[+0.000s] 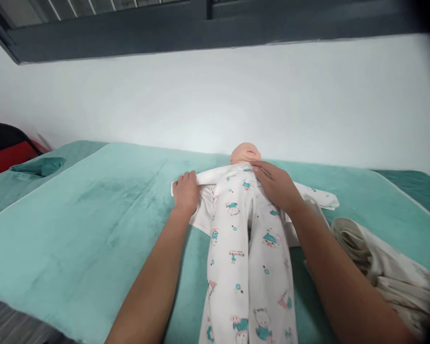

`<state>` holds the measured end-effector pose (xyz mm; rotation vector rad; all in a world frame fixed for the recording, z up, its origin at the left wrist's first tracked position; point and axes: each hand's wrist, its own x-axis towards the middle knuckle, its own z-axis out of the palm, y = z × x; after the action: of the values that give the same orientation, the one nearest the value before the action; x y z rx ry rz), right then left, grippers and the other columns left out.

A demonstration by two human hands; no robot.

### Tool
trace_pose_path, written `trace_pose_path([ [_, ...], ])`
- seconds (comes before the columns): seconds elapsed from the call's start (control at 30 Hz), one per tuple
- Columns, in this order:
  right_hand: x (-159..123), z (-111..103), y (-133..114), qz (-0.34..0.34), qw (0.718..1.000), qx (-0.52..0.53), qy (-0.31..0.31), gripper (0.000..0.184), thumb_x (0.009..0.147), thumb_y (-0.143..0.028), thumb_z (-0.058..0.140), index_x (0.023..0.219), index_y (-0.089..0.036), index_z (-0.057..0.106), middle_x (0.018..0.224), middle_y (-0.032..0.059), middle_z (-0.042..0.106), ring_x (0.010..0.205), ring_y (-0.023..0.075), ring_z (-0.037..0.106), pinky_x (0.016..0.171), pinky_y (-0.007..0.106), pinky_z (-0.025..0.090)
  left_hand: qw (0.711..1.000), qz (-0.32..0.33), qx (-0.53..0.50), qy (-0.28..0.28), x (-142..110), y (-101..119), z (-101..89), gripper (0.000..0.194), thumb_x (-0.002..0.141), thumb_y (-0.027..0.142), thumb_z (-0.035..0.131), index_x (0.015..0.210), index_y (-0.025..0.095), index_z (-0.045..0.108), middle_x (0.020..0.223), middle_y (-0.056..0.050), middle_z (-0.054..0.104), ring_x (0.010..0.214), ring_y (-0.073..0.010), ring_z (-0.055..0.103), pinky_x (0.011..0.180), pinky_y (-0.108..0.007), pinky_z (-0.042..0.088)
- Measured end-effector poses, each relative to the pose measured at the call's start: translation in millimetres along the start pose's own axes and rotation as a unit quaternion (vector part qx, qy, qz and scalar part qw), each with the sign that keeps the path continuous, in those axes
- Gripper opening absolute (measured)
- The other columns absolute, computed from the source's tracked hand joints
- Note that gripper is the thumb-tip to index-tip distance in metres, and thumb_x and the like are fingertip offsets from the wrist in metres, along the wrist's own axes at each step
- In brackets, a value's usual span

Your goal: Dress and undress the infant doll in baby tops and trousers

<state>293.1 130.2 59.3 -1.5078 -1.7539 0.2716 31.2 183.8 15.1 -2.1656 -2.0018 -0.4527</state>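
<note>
A baby doll (246,152) lies on its back at the far side of the bed, only its head showing. White printed baby pants (232,239) with teal and pink animal figures lie over its body, the legs stretching toward me. Beneath them spreads a white baby shirt (204,212), its sleeves out to both sides. My left hand (186,191) has its fingers bent over the left sleeve near the cuff. Stretched fingers of my right hand (276,185) lie flat on the top of the pants, just below the doll's chin.
The bed has a teal cover (93,229). A bundle of folded pale cloth (383,258) sits at the right, beside my right forearm. At the far left are a small dark teal cloth (39,166) and a red and black object (9,148). A white wall (165,105) rises behind.
</note>
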Motion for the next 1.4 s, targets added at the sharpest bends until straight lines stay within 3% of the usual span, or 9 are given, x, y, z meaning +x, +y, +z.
trace_pose_path([
  [0.2,-54,-4,65,0.026,0.974,-0.221,0.034,0.052,0.092,-0.018,0.04,0.142,-0.024,0.051,0.15,0.0041,0.049,0.139,0.03,0.04,0.114,0.056,0.03,0.998,-0.057,-0.002,0.03,-4,-2,-0.2,0.041,0.092,0.021,0.043,0.133,0.016,0.05,0.123,-0.016,0.061,0.119,-0.0337,0.053,0.104,-0.052,0.039],
  [0.4,-48,2,66,0.078,0.969,-0.22,0.078,0.045,0.093,-0.025,0.042,0.136,-0.023,0.056,0.144,0.0049,0.054,0.132,0.0292,0.047,0.112,0.053,0.034,0.996,-0.011,-0.089,0.022,-4,9,-3.0,0.065,0.079,0.006,0.044,0.141,0.025,0.046,0.142,-0.01,0.052,0.135,-0.0323,0.043,0.119,-0.065,0.019],
  [0.47,-44,2,66,0.091,0.969,-0.213,0.087,0.044,0.093,-0.026,0.042,0.134,-0.023,0.057,0.142,0.0052,0.057,0.13,0.0295,0.048,0.111,0.053,0.035,0.983,-0.004,-0.177,0.038,-6,16,-10.5,0.065,0.075,0.002,0.041,0.134,0.027,0.053,0.142,-0.006,0.054,0.137,-0.0279,0.043,0.121,-0.06,0.019],
  [0.57,-44,2,68,0.092,0.97,-0.207,0.088,0.045,0.09,-0.022,0.042,0.133,-0.024,0.057,0.142,0.0039,0.056,0.13,0.0286,0.048,0.111,0.051,0.034,0.936,0.002,-0.347,0.06,-10,36,-29.2,0.053,0.079,0.006,0.039,0.124,0.023,0.06,0.134,-0.004,0.061,0.129,-0.0224,0.052,0.117,-0.046,0.036],
  [0.67,-44,3,67,0.094,0.97,-0.201,0.096,0.045,0.09,-0.02,0.041,0.132,-0.024,0.058,0.143,0.0039,0.054,0.13,0.0275,0.047,0.111,0.049,0.034,0.903,0.073,-0.423,0.035,-11,66,-49.5,0.038,0.089,0.02,0.042,0.119,0.022,0.064,0.127,-0.004,0.066,0.119,-0.0202,0.059,0.107,-0.037,0.046],
  [0.8,-41,4,62,0.124,0.961,-0.22,0.117,0.04,0.094,-0.026,0.041,0.129,-0.023,0.061,0.145,0.009,0.049,0.127,0.0305,0.048,0.108,0.049,0.034,0.922,0.263,-0.282,-0.038,2,115,-66.9,0.036,0.095,0.025,0.037,0.116,0.021,0.066,0.129,-0.005,0.065,0.124,-0.0208,0.055,0.108,-0.038,0.043],
  [0.97,-35,1,61,0.171,0.951,-0.238,0.095,0.043,0.094,-0.025,0.041,0.133,-0.023,0.058,0.133,0.0121,0.058,0.118,0.0313,0.054,0.105,0.05,0.033,0.918,0.358,-0.022,-0.172,22,177,-69.0,0.033,0.089,0.024,0.048,0.115,0.018,0.067,0.119,-0.011,0.066,0.112,-0.029,0.061,0.098,-0.047,0.047],
  [1.17,-29,-10,66,0.188,0.949,-0.247,0.062,0.042,0.093,-0.018,0.037,0.127,-0.026,0.062,0.118,0.0096,0.066,0.103,0.0277,0.059,0.085,0.038,0.04,0.885,0.374,0.085,-0.265,40,228,-42.2,0.04,0.085,0.025,0.056,0.124,0.022,0.064,0.13,-0.013,0.063,0.118,-0.0292,0.058,0.099,-0.045,0.045],
  [1.4,-28,-14,73,0.195,0.955,-0.209,0.083,0.043,0.092,-0.022,0.036,0.123,-0.028,0.066,0.115,0.009,0.068,0.101,0.0274,0.061,0.089,0.042,0.04,0.874,0.367,0.108,-0.298,60,232,-35.2,0.053,0.072,0.021,0.068,0.125,0.023,0.064,0.127,-0.014,0.067,0.114,-0.0313,0.063,0.099,-0.049,0.047],
])
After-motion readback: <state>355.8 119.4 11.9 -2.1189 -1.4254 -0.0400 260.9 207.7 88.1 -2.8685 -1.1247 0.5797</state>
